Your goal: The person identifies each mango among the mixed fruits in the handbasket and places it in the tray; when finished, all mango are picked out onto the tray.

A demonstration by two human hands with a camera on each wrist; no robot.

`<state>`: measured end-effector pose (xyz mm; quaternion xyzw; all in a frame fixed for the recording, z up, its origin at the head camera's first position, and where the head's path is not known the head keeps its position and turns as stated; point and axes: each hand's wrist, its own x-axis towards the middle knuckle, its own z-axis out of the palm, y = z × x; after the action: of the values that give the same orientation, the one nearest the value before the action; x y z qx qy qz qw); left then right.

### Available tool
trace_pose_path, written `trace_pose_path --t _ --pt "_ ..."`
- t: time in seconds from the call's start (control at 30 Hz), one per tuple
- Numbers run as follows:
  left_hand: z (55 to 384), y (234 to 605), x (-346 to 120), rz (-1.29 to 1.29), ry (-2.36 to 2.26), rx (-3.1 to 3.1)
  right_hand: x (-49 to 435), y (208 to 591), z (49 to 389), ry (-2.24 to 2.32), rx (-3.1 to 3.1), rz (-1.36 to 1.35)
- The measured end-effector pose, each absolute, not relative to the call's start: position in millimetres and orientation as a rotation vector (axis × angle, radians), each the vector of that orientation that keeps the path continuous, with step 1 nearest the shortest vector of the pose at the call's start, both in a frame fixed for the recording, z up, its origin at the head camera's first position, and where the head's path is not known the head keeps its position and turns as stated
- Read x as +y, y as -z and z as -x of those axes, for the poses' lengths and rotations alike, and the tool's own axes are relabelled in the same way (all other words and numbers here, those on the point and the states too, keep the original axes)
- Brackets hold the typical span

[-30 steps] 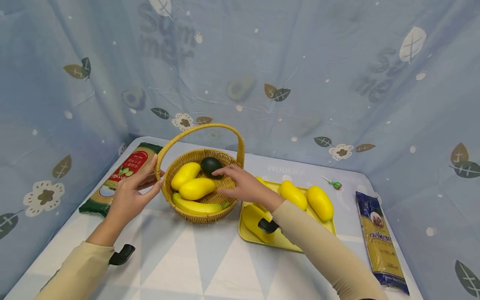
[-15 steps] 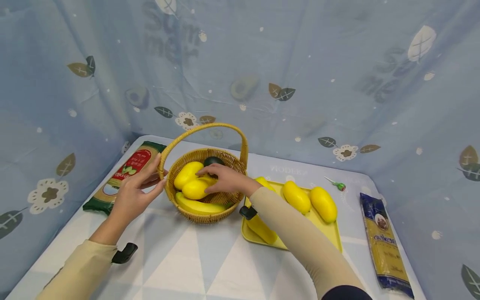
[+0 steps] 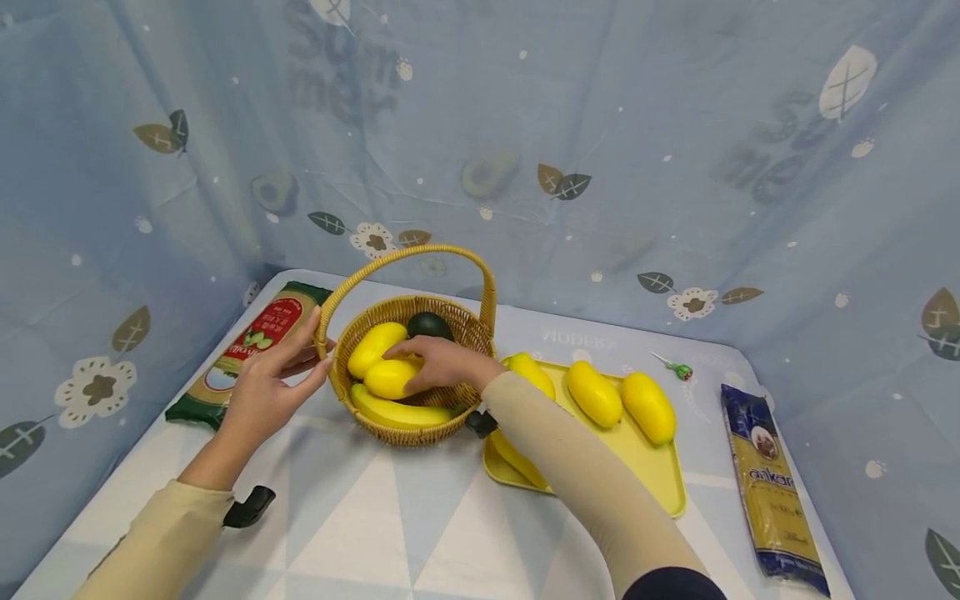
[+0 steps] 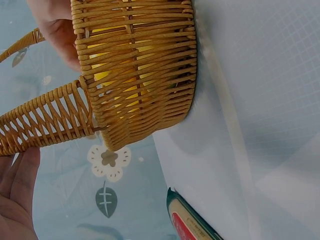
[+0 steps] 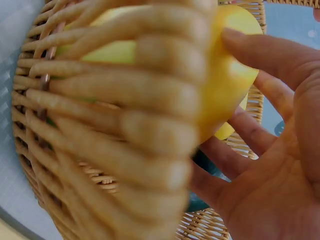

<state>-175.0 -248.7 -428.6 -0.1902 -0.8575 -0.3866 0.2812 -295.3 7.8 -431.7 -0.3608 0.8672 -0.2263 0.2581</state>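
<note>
"Where do we find the smooth yellow oval mango (image 3: 387, 380)?"

"Left of the head view's centre, inside the round tan wicker basket (image 3: 474, 335). We see it pinched between the thumb and fingers of the right hand (image 3: 444, 364), the thumb on its near side."

"What differs from a second ago?"

"Then we saw that hand apart from the mango, near the dark green oval fruit (image 3: 430, 324); now it grips."

"And the left hand (image 3: 268, 385)?"

"Farther left, we see its thumb and fingers holding the arched wicker handle (image 3: 420, 248) near its foot, as before."
</note>
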Motion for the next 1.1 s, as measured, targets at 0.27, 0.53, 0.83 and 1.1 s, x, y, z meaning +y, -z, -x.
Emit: trace_pose_path --t 0.27,0.53,0.83,1.1 --pt "174 428 -247 0.495 1.043 -2.29 12 431 292 0.629 2.321 0.974" --pt "174 428 -247 0.501 1.021 -2.295 17 430 286 0.642 2.335 0.976" --pt "173 427 -247 0.502 1.022 -2.293 21 426 275 0.687 2.433 1.022" --pt "173 426 -247 0.508 1.033 -2.285 33 423 268 0.772 2.539 1.036"
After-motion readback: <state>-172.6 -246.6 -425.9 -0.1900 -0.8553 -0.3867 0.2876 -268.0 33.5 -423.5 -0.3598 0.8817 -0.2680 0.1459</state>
